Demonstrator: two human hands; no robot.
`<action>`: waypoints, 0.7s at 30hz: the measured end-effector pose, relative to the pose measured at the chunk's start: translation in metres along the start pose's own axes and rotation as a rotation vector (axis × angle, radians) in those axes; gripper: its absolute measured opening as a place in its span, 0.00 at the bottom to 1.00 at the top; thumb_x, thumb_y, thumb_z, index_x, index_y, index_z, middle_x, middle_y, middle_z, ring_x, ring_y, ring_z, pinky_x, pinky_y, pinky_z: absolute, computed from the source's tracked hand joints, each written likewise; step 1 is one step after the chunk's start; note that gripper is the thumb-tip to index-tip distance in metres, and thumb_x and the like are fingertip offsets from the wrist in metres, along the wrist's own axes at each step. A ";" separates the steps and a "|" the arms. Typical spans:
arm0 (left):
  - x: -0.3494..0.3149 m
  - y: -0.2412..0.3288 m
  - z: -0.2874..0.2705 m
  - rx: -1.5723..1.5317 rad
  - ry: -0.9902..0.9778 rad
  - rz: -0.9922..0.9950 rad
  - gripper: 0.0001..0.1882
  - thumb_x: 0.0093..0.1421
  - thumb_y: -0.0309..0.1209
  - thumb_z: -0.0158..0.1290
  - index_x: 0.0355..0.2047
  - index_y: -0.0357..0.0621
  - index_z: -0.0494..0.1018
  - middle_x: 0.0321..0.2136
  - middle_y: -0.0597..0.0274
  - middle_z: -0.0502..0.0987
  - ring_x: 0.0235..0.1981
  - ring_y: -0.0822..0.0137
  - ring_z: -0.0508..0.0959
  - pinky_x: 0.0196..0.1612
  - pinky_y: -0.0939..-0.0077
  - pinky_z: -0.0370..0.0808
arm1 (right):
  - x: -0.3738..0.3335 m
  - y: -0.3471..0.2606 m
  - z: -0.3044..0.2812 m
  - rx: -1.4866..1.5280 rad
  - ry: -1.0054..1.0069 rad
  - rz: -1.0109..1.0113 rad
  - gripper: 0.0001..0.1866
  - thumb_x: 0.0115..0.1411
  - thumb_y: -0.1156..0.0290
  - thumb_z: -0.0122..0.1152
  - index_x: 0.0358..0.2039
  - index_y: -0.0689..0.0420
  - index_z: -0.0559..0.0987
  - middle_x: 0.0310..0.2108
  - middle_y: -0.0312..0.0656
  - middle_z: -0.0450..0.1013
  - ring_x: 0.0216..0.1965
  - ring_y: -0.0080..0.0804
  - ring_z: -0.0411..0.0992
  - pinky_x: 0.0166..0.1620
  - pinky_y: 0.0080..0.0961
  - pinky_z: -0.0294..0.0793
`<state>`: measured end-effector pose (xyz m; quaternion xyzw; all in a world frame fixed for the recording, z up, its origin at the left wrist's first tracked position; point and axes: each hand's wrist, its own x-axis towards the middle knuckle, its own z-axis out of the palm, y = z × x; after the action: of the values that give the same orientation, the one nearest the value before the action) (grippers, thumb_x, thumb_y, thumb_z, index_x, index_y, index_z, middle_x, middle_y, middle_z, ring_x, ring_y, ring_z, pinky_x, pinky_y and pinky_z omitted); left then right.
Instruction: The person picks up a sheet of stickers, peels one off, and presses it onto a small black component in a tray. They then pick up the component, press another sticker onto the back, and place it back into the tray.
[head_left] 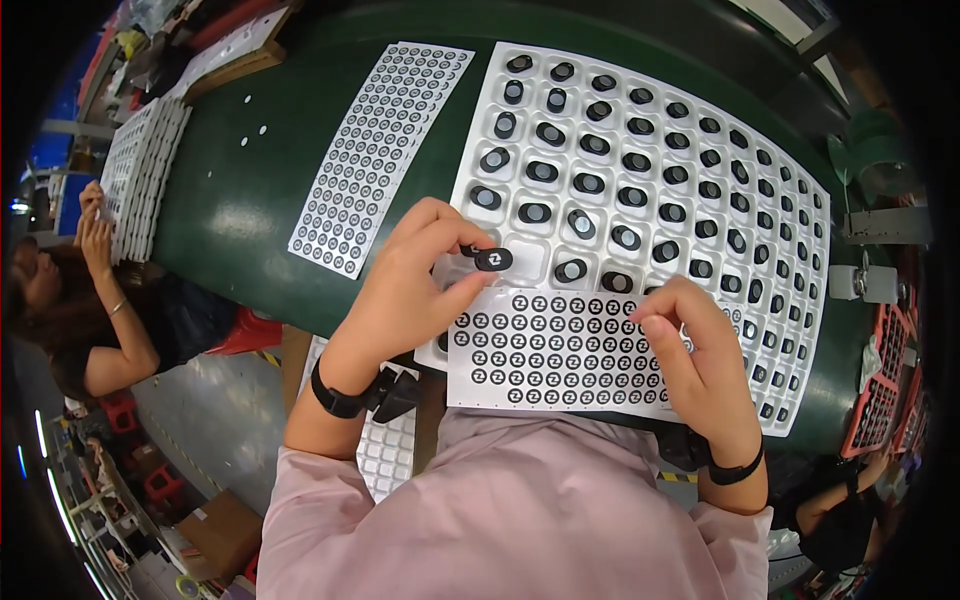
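Note:
My left hand (425, 270) pinches a small black oval part (493, 260) between thumb and fingers; a round black-and-white mark shows on its top. The part is held over the left side of a white plastic tray (548, 282), beside a compartment with no part in it. Other compartments hold similar black oval parts (590, 183) with grey round centres. A white sheet of round black stickers (560, 345) lies across the tray's near edge. Over that sheet's right side, my right hand (700, 365) has thumb and index finger curled together; whether a sticker is between them cannot be made out.
A second sticker sheet (350, 180) lies on the green table (225, 200) left of the tray. Stacked white trays (150, 180) stand at far left, near another person's hands (95, 225). Red trays (875, 390) are at the right edge, and small white discs (263, 130) dot the table.

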<state>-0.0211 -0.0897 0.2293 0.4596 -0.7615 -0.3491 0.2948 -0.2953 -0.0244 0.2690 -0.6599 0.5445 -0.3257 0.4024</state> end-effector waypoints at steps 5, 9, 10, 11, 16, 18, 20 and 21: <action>0.012 -0.011 0.015 0.039 -0.031 0.100 0.17 0.45 0.20 0.64 0.38 0.42 0.79 0.33 0.61 0.71 0.35 0.62 0.73 0.39 0.72 0.71 | -0.011 0.004 -0.002 -0.024 -0.047 -0.027 0.03 0.61 0.77 0.58 0.32 0.62 0.76 0.26 0.40 0.69 0.28 0.32 0.67 0.32 0.26 0.67; 0.020 -0.008 0.019 0.210 -0.103 0.137 0.16 0.44 0.23 0.65 0.37 0.43 0.79 0.31 0.60 0.70 0.34 0.59 0.72 0.37 0.69 0.69 | -0.015 0.002 -0.005 -0.038 -0.040 -0.040 0.02 0.60 0.77 0.59 0.31 0.62 0.76 0.26 0.41 0.69 0.28 0.33 0.67 0.32 0.25 0.67; 0.019 -0.009 0.019 0.214 -0.101 0.143 0.16 0.44 0.23 0.65 0.37 0.43 0.79 0.31 0.60 0.69 0.34 0.59 0.71 0.37 0.68 0.69 | -0.015 0.002 -0.005 -0.039 -0.027 -0.046 0.02 0.60 0.77 0.59 0.31 0.62 0.76 0.26 0.41 0.69 0.28 0.33 0.67 0.32 0.26 0.67; 0.019 -0.010 0.019 0.219 -0.099 0.150 0.16 0.44 0.24 0.65 0.36 0.44 0.79 0.31 0.60 0.69 0.34 0.58 0.71 0.37 0.67 0.68 | -0.016 0.003 -0.005 -0.039 -0.014 -0.052 0.02 0.59 0.78 0.60 0.31 0.62 0.76 0.26 0.41 0.69 0.28 0.33 0.67 0.31 0.26 0.67; 0.016 -0.012 0.022 0.217 -0.056 0.166 0.14 0.46 0.26 0.65 0.36 0.45 0.80 0.31 0.60 0.70 0.34 0.57 0.72 0.38 0.66 0.68 | -0.018 0.004 -0.006 -0.042 -0.053 -0.020 0.03 0.62 0.76 0.55 0.32 0.62 0.75 0.28 0.39 0.67 0.30 0.28 0.65 0.36 0.22 0.65; 0.016 -0.011 0.023 0.230 -0.050 0.163 0.14 0.46 0.27 0.65 0.35 0.45 0.79 0.31 0.60 0.70 0.35 0.58 0.72 0.38 0.66 0.67 | -0.018 0.003 -0.004 -0.040 -0.056 -0.022 0.03 0.62 0.77 0.56 0.32 0.62 0.75 0.28 0.39 0.67 0.29 0.28 0.65 0.36 0.22 0.65; 0.016 -0.009 0.024 0.251 -0.041 0.160 0.13 0.47 0.27 0.65 0.35 0.46 0.79 0.31 0.61 0.70 0.35 0.58 0.72 0.39 0.65 0.67 | -0.017 0.001 -0.003 -0.039 -0.058 -0.023 0.02 0.61 0.78 0.56 0.32 0.62 0.75 0.28 0.39 0.67 0.29 0.28 0.65 0.35 0.22 0.65; 0.016 -0.008 0.024 0.254 -0.039 0.158 0.13 0.47 0.27 0.65 0.35 0.46 0.79 0.31 0.61 0.70 0.35 0.58 0.72 0.39 0.65 0.67 | -0.016 0.001 -0.002 -0.037 -0.060 -0.026 0.02 0.61 0.78 0.56 0.32 0.62 0.75 0.28 0.39 0.67 0.29 0.28 0.65 0.35 0.22 0.65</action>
<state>-0.0419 -0.1003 0.2103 0.4250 -0.8390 -0.2344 0.2459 -0.3007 -0.0091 0.2690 -0.6838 0.5295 -0.3009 0.4020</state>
